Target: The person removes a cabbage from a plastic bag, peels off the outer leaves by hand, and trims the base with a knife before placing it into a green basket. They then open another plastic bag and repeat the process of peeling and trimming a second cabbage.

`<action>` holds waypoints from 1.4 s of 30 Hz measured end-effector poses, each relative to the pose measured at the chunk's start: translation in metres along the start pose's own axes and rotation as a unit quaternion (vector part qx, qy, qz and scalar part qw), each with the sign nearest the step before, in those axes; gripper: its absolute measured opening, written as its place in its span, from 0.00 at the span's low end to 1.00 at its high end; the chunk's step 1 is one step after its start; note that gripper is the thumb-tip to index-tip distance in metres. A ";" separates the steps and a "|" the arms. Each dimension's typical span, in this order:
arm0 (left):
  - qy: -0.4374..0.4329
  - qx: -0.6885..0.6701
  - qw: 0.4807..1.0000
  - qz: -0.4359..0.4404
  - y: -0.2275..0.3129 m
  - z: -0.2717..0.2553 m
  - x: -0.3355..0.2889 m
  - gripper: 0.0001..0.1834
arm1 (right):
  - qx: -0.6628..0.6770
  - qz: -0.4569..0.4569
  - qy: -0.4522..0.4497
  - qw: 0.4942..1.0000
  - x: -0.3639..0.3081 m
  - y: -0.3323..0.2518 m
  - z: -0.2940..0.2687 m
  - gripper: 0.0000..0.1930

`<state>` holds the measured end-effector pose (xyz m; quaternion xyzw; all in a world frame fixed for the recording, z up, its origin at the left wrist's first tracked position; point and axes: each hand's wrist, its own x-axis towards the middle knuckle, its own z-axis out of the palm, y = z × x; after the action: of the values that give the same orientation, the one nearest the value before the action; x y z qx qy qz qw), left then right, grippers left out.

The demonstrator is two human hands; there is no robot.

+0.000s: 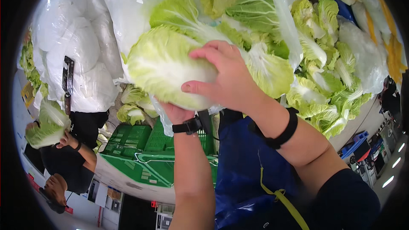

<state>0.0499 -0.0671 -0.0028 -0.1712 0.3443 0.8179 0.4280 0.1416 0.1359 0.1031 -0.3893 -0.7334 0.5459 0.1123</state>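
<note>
A pale green napa cabbage point(164, 61) is held up between my two hands. My left hand point(175, 113) supports it from below, most of its fingers hidden under the head. Against its right end my right hand point(223, 74) grips with the thumb and fingers spread around the base. Behind it, loose green outer leaves point(255, 15) lie on a white plastic sheet point(123, 0). One broad leaf point(266, 70) sits just beyond my right wrist.
To the right is a heap of cabbage leaves point(317, 89). Green crates point(128, 145) stand below on the left. A cleaver point(67, 76) rests against plastic-wrapped white bundles point(79, 38). At the far left a co-worker holds another cabbage point(51, 123).
</note>
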 end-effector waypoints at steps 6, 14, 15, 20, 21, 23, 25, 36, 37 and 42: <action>0.008 0.209 0.978 0.016 -0.034 0.089 -0.005 0.48 | -0.117 0.007 -0.025 0.993 0.034 0.035 -0.015 0.33; 0.050 0.217 0.975 0.027 -0.030 0.059 -0.010 0.46 | -0.120 0.039 -0.258 0.958 0.035 0.011 -0.023 0.26; 0.057 0.206 0.977 -0.003 -0.028 0.044 -0.007 0.38 | -0.121 0.039 -0.258 0.958 0.028 0.011 -0.026 0.26; 0.110 0.277 0.954 -0.020 -0.048 0.046 -0.015 0.28 | -0.067 0.017 -0.413 0.908 0.022 0.030 -0.051 0.24; 0.110 0.279 0.954 -0.016 -0.039 0.027 -0.005 0.28 | -0.066 0.013 -0.413 0.908 0.023 0.021 -0.053 0.24; -0.128 0.035 0.985 -0.114 -0.017 -0.008 0.011 0.31 | -0.206 0.031 -0.566 0.798 0.022 0.003 -0.054 0.20; -0.042 0.134 0.986 -0.095 -0.029 0.061 0.017 0.37 | -0.175 -0.063 -0.508 0.841 -0.022 0.044 -0.065 0.18; 0.112 0.297 0.948 -0.018 -0.022 0.105 0.022 0.48 | -0.091 -0.176 -0.296 0.934 -0.113 0.111 -0.077 0.15; 0.106 0.297 0.949 -0.015 -0.019 0.103 0.026 0.48 | -0.098 -0.107 -0.345 0.927 -0.125 0.108 -0.083 0.15; 0.111 0.277 0.953 -0.052 -0.016 0.093 0.019 0.48 | -0.291 0.096 -0.367 0.878 -0.263 0.129 -0.206 0.11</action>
<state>0.0530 0.0162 0.0446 -0.1536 0.5931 0.6429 0.4596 0.4974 0.1134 0.1352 -0.2442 -0.8068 0.4199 -0.3364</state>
